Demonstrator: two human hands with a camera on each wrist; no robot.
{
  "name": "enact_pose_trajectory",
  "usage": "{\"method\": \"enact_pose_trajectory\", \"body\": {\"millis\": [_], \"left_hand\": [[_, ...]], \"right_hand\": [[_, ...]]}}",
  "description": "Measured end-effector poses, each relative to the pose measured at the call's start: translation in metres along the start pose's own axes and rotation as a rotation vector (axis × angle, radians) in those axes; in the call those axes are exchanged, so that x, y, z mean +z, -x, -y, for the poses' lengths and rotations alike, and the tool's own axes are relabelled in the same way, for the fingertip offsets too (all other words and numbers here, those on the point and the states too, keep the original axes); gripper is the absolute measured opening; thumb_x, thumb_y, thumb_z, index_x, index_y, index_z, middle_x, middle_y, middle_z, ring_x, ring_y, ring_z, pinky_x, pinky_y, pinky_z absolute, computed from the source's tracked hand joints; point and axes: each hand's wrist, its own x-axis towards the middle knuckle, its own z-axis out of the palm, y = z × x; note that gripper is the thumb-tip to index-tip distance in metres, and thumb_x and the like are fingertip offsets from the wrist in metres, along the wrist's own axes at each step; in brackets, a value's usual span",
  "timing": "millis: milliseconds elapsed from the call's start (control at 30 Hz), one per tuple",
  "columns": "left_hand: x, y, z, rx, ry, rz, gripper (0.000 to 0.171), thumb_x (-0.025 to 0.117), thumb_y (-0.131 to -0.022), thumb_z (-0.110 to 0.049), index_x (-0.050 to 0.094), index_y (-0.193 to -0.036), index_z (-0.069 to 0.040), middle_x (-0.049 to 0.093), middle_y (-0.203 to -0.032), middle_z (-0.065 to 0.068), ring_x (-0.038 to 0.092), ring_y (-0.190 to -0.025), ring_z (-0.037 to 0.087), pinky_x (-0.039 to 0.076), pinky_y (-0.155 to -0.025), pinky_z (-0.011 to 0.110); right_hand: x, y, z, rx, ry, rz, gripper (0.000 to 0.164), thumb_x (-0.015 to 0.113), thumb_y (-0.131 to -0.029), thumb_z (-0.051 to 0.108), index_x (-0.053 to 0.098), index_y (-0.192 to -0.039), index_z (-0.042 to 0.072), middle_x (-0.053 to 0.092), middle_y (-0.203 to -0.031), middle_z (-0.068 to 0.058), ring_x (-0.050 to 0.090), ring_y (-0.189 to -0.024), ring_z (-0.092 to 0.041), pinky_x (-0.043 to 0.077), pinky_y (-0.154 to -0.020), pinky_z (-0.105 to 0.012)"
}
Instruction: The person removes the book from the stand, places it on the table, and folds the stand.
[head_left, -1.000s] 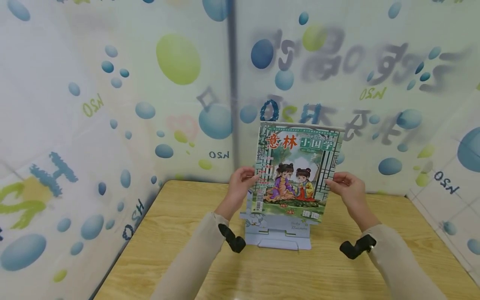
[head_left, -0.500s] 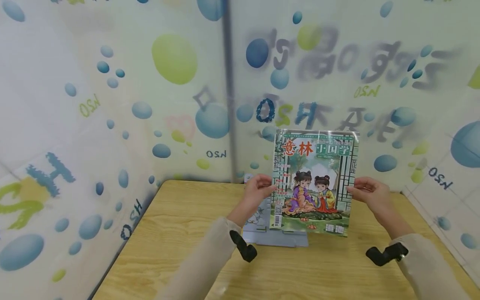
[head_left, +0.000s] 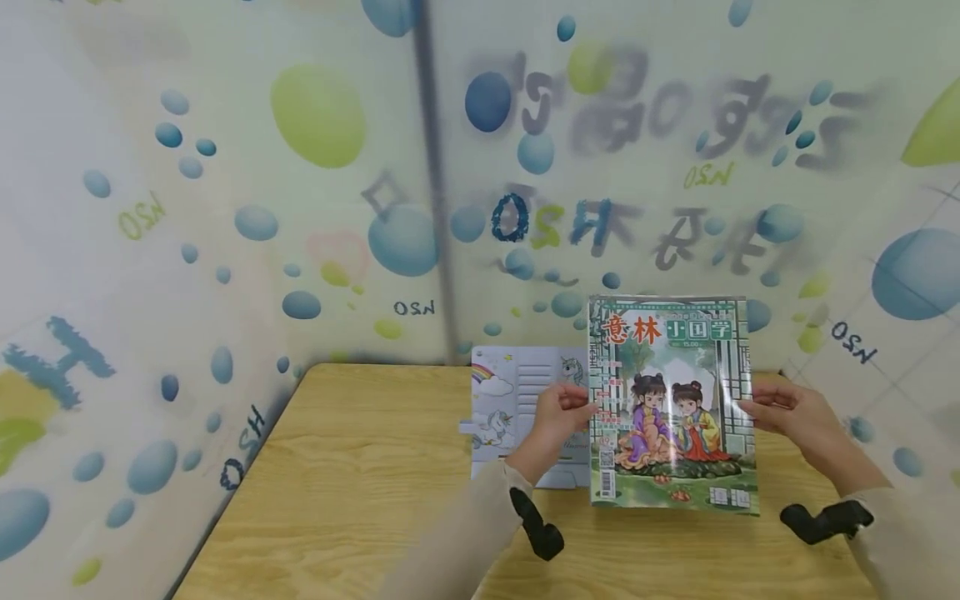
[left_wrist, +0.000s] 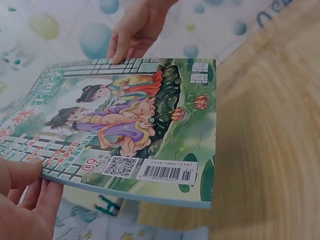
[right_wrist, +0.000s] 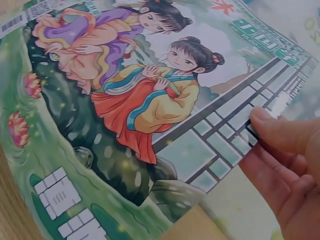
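Between both hands a magazine [head_left: 671,408] is held upright, its green illustrated cover with two cartoon children facing me. My left hand [head_left: 551,429] pinches its left edge, thumb on the cover and fingers behind. At the opposite edge my right hand [head_left: 802,421] pinches in the same way. Up close in the left wrist view, the left hand [left_wrist: 25,195] grips the magazine [left_wrist: 115,125] by its spine side near the barcode. The right wrist view has the right hand [right_wrist: 285,170] with thumb on the cover's border. Behind the magazine, a white unicorn-printed book stand [head_left: 495,408] is partly covered.
The stand rests on a wooden table [head_left: 360,467] near its back edge. Curtain-like walls [head_left: 322,225] with blue and green dots enclose the table at the back and sides.
Both hands have carried the magazine to the right and lower, away from the front of the stand. More of the stand's left part now shows. The head view has turned slightly right.
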Motion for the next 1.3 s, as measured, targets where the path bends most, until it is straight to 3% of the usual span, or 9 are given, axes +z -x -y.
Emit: {"method": "enact_pose_trajectory", "body": {"millis": [200, 233, 333, 467, 600, 867, 1300], "left_hand": [[0.026, 0.007, 0.019, -0.050, 0.012, -0.050, 0.016, 0.067, -0.078, 0.005, 0.060, -0.092, 0.002, 0.062, -0.078, 0.007, 0.057, -0.064, 0.011, 0.053, -0.064, 0.036], [0.030, 0.008, 0.022, -0.062, 0.024, -0.062, 0.016, 0.067, -0.078, 0.006, 0.060, -0.092, 0.002, 0.062, -0.077, 0.007, 0.057, -0.064, 0.011, 0.053, -0.065, 0.038], [0.041, 0.009, 0.035, -0.094, 0.060, -0.087, 0.017, 0.068, -0.076, 0.008, 0.060, -0.090, 0.001, 0.061, -0.075, 0.006, 0.057, -0.063, 0.012, 0.053, -0.064, 0.040], [0.051, 0.012, 0.053, -0.126, 0.073, -0.089, 0.016, 0.068, -0.076, 0.010, 0.060, -0.086, 0.000, 0.060, -0.073, 0.006, 0.058, -0.062, 0.014, 0.054, -0.061, 0.035], [0.057, 0.015, 0.068, -0.160, 0.065, -0.093, 0.017, 0.067, -0.074, 0.012, 0.060, -0.085, 0.001, 0.059, -0.073, 0.006, 0.057, -0.061, 0.014, 0.053, -0.059, 0.032], [0.067, 0.021, 0.087, -0.244, 0.077, -0.112, 0.019, 0.067, -0.074, 0.012, 0.060, -0.086, -0.001, 0.058, -0.074, 0.006, 0.057, -0.062, 0.014, 0.052, -0.058, 0.031], [0.076, 0.029, 0.108, -0.321, 0.061, -0.125, 0.021, 0.066, -0.073, 0.015, 0.060, -0.087, -0.001, 0.058, -0.074, 0.006, 0.057, -0.061, 0.014, 0.052, -0.058, 0.030]], "right_hand": [[-0.027, -0.004, -0.052, 0.049, -0.039, 0.069, 0.045, 0.064, -0.087, 0.020, 0.048, -0.114, -0.011, 0.060, -0.088, 0.010, 0.061, -0.076, -0.003, 0.053, -0.067, -0.028], [-0.031, -0.005, -0.061, 0.053, -0.062, 0.087, 0.041, 0.063, -0.088, 0.018, 0.049, -0.114, -0.010, 0.061, -0.088, 0.008, 0.062, -0.077, -0.004, 0.053, -0.067, -0.028], [-0.039, -0.002, -0.072, 0.098, -0.036, 0.110, 0.050, 0.061, -0.089, 0.020, 0.044, -0.119, -0.015, 0.061, -0.091, 0.005, 0.060, -0.077, -0.002, 0.053, -0.068, -0.029], [-0.036, 0.010, -0.065, 0.206, 0.089, 0.113, 0.066, 0.059, -0.090, 0.027, 0.031, -0.123, -0.023, 0.059, -0.097, 0.004, 0.058, -0.077, 0.003, 0.053, -0.072, -0.030], [-0.035, 0.019, -0.065, 0.282, 0.128, 0.145, 0.068, 0.057, -0.091, 0.028, 0.030, -0.124, -0.024, 0.060, -0.101, -0.004, 0.057, -0.077, 0.002, 0.052, -0.075, -0.033], [-0.037, 0.027, -0.087, 0.354, 0.112, 0.181, 0.068, 0.056, -0.092, 0.028, 0.029, -0.122, -0.027, 0.057, -0.105, -0.015, 0.056, -0.080, -0.003, 0.051, -0.077, -0.038], [-0.031, 0.033, -0.114, 0.462, 0.045, 0.150, 0.059, 0.061, -0.089, 0.023, 0.040, -0.117, -0.024, 0.063, -0.090, -0.005, 0.061, -0.076, -0.012, 0.052, -0.072, -0.037]]}}
